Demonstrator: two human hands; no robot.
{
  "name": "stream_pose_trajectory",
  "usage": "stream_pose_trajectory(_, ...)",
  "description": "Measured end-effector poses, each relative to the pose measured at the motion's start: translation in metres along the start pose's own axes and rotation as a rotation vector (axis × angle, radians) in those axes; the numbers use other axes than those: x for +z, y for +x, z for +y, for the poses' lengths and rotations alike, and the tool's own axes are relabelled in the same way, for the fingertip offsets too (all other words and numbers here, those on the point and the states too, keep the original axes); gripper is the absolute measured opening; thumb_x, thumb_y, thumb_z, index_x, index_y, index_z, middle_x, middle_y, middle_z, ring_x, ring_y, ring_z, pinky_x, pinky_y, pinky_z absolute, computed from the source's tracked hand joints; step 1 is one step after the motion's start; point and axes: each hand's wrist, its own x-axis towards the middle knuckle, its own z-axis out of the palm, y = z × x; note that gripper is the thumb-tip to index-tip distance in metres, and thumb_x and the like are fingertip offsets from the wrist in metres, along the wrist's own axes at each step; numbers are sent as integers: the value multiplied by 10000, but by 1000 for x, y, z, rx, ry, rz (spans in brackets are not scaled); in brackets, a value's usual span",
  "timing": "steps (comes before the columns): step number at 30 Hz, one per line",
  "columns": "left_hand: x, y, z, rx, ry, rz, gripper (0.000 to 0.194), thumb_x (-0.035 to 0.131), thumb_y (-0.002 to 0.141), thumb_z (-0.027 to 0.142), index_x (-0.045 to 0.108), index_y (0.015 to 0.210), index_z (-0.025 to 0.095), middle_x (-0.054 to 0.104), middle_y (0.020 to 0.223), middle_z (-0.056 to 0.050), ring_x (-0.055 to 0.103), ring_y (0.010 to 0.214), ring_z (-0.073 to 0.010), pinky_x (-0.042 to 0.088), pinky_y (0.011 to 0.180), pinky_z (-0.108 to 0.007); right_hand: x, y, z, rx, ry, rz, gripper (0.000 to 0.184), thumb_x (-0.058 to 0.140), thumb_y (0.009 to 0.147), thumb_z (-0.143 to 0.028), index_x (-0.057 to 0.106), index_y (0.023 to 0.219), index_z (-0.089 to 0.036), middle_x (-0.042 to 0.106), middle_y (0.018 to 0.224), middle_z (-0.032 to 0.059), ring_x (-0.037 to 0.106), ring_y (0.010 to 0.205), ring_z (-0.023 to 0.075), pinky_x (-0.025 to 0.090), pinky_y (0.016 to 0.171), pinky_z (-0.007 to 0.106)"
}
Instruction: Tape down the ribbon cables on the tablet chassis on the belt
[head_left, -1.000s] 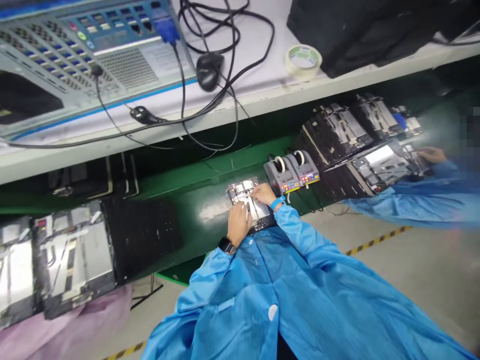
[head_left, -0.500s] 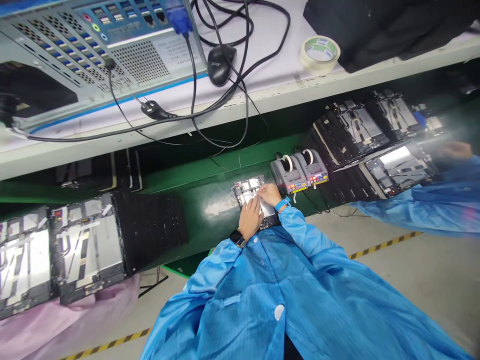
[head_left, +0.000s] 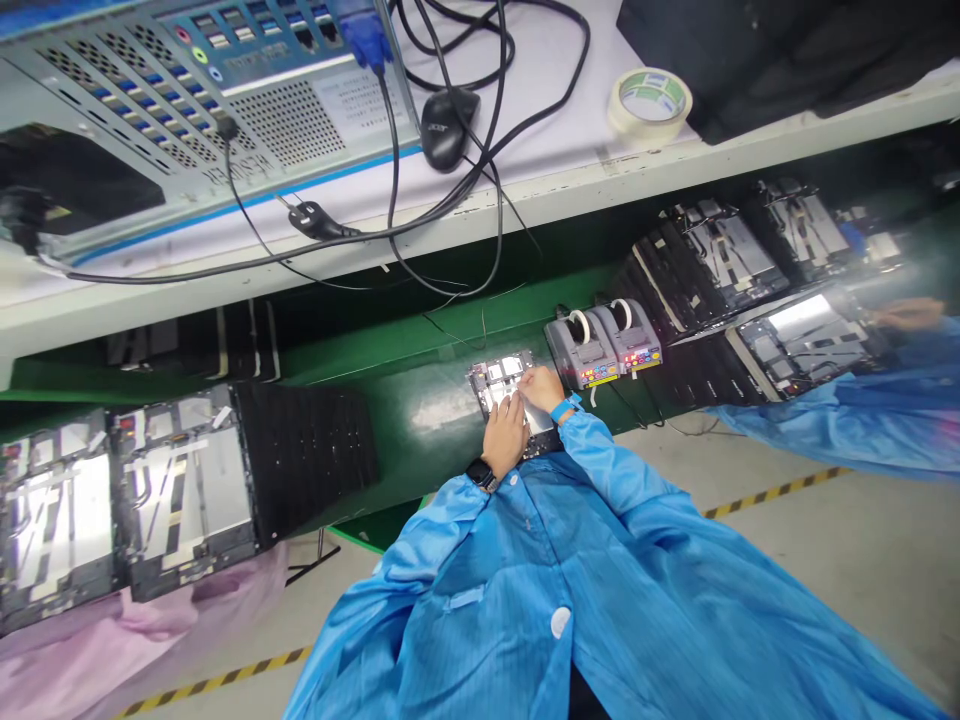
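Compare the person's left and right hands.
The left hand wears a black smartwatch, while the right hand wears a blue wristband. The left hand sits nearer the person; the right hand reaches farther forward. Both are bare, emerge from blue sleeves, and rest on the same electronic unit.
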Motion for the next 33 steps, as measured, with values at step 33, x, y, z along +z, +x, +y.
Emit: stream_pose_trajectory(33,-6,-20,-16,-195,-105,151,627,423,998,377,376,1555,91,315,1654,-214,234,1557,-388,238,1231,-654,-60,-12,201,623,1310,684,309,778,796,-403,566,813,-180,572,582,-49,487,442,75,423,411,179)
